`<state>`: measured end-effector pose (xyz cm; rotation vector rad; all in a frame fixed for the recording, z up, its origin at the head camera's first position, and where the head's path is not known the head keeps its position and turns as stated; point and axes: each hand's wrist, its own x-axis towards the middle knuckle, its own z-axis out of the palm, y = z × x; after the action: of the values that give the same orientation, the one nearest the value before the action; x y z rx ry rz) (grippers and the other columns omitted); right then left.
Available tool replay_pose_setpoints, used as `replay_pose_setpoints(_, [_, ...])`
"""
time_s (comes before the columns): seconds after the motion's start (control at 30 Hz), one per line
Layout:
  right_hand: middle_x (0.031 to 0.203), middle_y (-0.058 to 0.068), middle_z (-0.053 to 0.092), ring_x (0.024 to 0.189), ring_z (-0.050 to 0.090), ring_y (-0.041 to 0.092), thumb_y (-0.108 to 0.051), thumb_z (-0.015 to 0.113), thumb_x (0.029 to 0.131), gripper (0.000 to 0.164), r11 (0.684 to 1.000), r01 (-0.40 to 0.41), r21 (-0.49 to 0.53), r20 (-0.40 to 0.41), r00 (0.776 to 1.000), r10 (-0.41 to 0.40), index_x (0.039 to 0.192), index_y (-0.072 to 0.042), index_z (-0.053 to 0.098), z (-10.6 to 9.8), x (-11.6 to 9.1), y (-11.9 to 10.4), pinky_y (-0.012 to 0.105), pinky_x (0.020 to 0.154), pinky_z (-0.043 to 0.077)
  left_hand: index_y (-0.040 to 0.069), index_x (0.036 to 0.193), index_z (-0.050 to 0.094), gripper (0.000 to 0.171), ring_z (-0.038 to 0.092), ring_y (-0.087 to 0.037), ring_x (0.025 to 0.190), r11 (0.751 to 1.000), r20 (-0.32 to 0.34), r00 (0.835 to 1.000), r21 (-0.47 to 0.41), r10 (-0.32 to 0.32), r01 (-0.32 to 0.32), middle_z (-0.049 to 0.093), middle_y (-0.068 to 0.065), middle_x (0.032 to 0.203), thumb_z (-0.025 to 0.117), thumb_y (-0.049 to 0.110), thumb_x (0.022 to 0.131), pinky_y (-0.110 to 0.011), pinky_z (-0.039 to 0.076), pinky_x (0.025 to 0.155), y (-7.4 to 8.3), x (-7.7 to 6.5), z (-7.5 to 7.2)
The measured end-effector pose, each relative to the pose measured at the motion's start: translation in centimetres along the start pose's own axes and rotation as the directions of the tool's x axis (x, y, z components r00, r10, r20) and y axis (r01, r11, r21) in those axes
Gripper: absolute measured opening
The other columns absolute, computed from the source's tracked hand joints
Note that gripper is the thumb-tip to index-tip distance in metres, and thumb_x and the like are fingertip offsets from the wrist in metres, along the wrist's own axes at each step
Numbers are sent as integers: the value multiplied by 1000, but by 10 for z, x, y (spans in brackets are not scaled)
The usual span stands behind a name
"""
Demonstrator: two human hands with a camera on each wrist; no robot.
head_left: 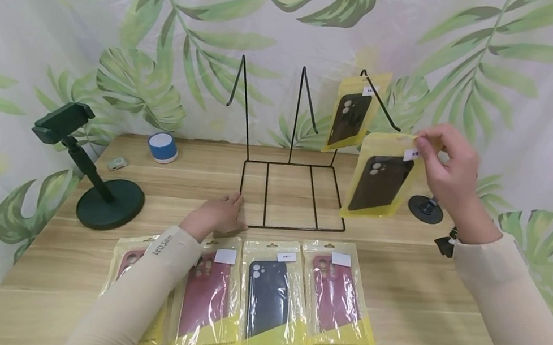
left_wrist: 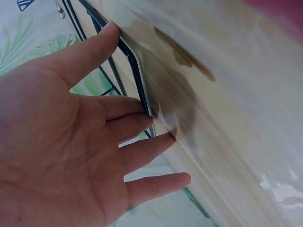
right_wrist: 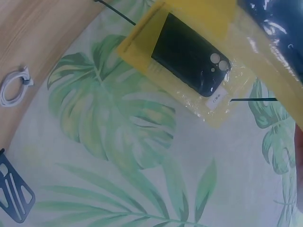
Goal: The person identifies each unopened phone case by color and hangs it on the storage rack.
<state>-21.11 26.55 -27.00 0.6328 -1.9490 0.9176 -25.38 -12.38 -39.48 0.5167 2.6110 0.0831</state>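
A black wire display rack (head_left: 296, 112) with three prongs stands on the table. My left hand (head_left: 220, 213) touches its front-left corner; in the left wrist view the thumb (left_wrist: 102, 40) and fingers lie nearly straight along the wire. With thumb and fingers my right hand (head_left: 454, 161) pinches the top right corner of a yellow-edged bag with a dark phone case (head_left: 382, 184). This bag hangs upright near the tip of the right prong, its top edge just below the tip. Another bagged dark phone case (head_left: 349, 115) hangs farther back on that prong.
Several bagged phone cases lie in a row in front: pink (head_left: 208, 295), dark (head_left: 267, 297), pink (head_left: 336, 293), the leftmost partly under my left forearm. A green phone stand (head_left: 109, 204) and blue-white cylinder (head_left: 162, 148) stand left. A white cable (right_wrist: 14, 87) lies on the right.
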Motion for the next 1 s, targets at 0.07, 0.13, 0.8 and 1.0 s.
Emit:
replay_pose_setpoints(0.07, [87, -17, 58, 74, 47, -10, 13, 61, 88, 5, 1000, -4, 3, -3, 1000, 4, 86, 11, 65, 4, 4, 3, 10, 69, 38, -4, 156, 16, 81, 19, -45, 150, 1000, 0, 1000, 0, 2, -2, 12, -21, 165, 53, 41, 101, -59, 24, 121, -1, 1, 1])
replay_pose_setpoints(0.13, [88, -18, 58, 74, 47, -10, 13, 62, 88, 5, 1000, -7, 0, -6, 1000, 7, 87, 10, 66, 7, 5, 11, 10, 68, 39, -4, 156, 15, 81, 19, -45, 150, 1000, -2, 1000, 0, 3, -3, 11, -21, 165, 53, 42, 101, -59, 24, 121, -1, 1, 2])
replay_pose_setpoints(0.8, [83, 17, 62, 73, 42, -15, -5, 62, 96, 13, 982, -50, -182, 122, 990, 73, 100, 7, 66, 23, 25, 35, 11, 69, 37, -4, 156, 16, 82, 20, -44, 150, 1000, -8, 1000, 4, 4, -4, 11, -21, 166, 54, 42, 101, -57, 25, 121, -2, 1, 2])
replay_pose_setpoints(1.0, [92, 16, 65, 77, 45, -6, -18, 58, 101, 22, 954, -134, -268, 167, 969, 183, 106, 1, 66, 32, 38, 41, 18, 69, 39, -5, 156, 16, 82, 21, -44, 150, 1000, -15, 1000, 7, 0, 0, 12, -21, 165, 55, 42, 100, -58, 26, 121, -2, 1, 2])
